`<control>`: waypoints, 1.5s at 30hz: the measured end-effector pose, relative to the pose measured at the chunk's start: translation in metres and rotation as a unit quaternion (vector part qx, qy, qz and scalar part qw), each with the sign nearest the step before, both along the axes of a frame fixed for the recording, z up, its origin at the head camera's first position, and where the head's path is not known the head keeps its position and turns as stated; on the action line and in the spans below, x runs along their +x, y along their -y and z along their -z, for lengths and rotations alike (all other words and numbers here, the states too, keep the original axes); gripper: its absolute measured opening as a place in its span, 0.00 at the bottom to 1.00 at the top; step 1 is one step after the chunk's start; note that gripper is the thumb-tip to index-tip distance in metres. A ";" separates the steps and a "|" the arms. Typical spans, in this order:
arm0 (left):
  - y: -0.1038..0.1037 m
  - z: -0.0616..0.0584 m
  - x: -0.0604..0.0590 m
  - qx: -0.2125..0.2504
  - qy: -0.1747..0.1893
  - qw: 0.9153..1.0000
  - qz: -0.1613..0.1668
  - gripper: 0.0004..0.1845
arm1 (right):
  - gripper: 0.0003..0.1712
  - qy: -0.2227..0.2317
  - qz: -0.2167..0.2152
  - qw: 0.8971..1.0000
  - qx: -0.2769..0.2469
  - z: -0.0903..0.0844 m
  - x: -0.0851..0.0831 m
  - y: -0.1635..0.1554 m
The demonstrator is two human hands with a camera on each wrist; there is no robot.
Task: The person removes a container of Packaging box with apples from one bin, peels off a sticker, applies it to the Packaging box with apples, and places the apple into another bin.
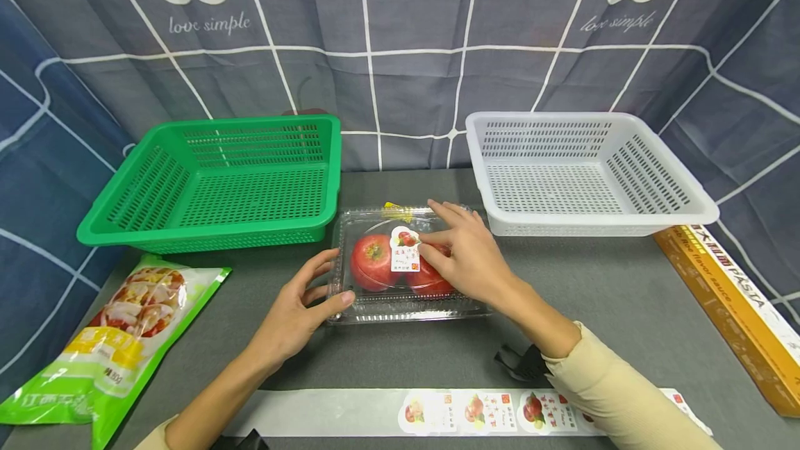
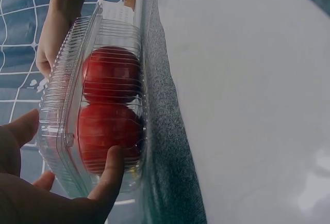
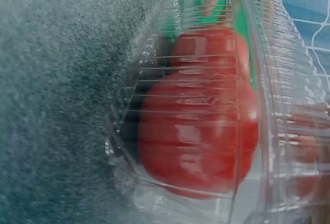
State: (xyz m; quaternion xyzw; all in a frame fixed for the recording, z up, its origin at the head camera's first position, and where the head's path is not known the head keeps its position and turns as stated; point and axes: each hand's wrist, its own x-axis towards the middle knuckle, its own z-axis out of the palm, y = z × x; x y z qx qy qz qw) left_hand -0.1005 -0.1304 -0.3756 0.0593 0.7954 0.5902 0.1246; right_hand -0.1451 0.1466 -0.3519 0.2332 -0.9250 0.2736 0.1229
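A clear plastic box with a ridged lid lies on the grey table between both hands, red apples inside it. On its lid sits a white label with a fruit picture and red print. My left hand holds the box at its left end, thumb over the front corner and fingers along the side. The left wrist view shows that thumb against the wall beside the apples. From the right, my right hand reaches over the lid, thumb and forefinger touching the label's right edge.
Behind stand a green basket at left and a white basket at right. A food bag lies far left, a long pasta box far right. A strip of labels runs along the front, under the right sleeve.
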 end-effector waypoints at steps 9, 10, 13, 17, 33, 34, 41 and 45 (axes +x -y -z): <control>0.001 0.000 0.000 -0.011 0.012 1.000 -0.007 0.38 | 0.17 0.006 -0.039 0.999 0.033 0.006 0.000 -0.004; 0.001 0.000 0.000 -0.010 0.013 1.000 -0.006 0.38 | 0.17 0.004 -0.046 0.998 0.036 0.006 -0.001 -0.004; 0.000 -0.001 -0.001 -0.007 0.013 1.000 -0.003 0.38 | 0.13 0.010 -0.058 0.998 0.010 0.004 0.000 -0.005; 0.000 0.000 -0.002 -0.009 0.010 1.000 0.000 0.38 | 0.10 0.031 -0.070 0.996 -0.042 0.003 0.000 -0.009; -0.001 0.000 -0.002 -0.017 0.013 1.000 0.000 0.38 | 0.20 0.027 -0.072 0.987 0.140 0.000 0.000 -0.003; 0.000 0.000 -0.002 -0.015 0.012 1.000 0.002 0.38 | 0.19 0.031 -0.078 0.986 0.141 -0.001 0.000 -0.003; 0.000 0.000 -0.004 -0.010 0.008 1.000 0.008 0.38 | 0.18 0.047 -0.090 0.986 0.131 -0.005 0.001 -0.003; 0.000 -0.001 -0.004 -0.010 0.009 1.000 0.007 0.38 | 0.21 0.061 -0.056 0.984 0.159 -0.005 0.002 0.002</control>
